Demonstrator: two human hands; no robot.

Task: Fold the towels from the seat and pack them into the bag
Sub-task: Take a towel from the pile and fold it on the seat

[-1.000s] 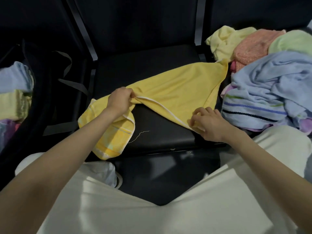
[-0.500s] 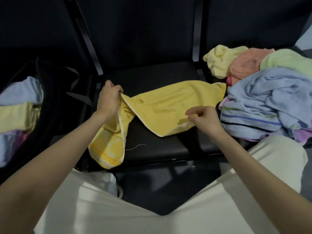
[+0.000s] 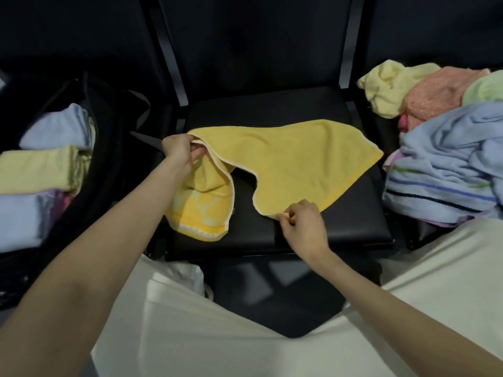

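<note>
Yellow towel lies spread across the black seat, partly doubled over. Left hand grips the far-left edge, fingers curled round a bunched fold; from this grip the patterned end of the towel hangs down toward the near-left of the seat. Right hand pinches the near corner between thumb and fingertips, at the seat's near middle. The towel's main body stretches away from both grips to a far-right corner near the pile.

Left: black bag, open, holding folded towels in blue and pale yellow, stacked. Right: heap of unfolded towels in blue, striped, orange, pale yellow and green on the neighbouring seat.
</note>
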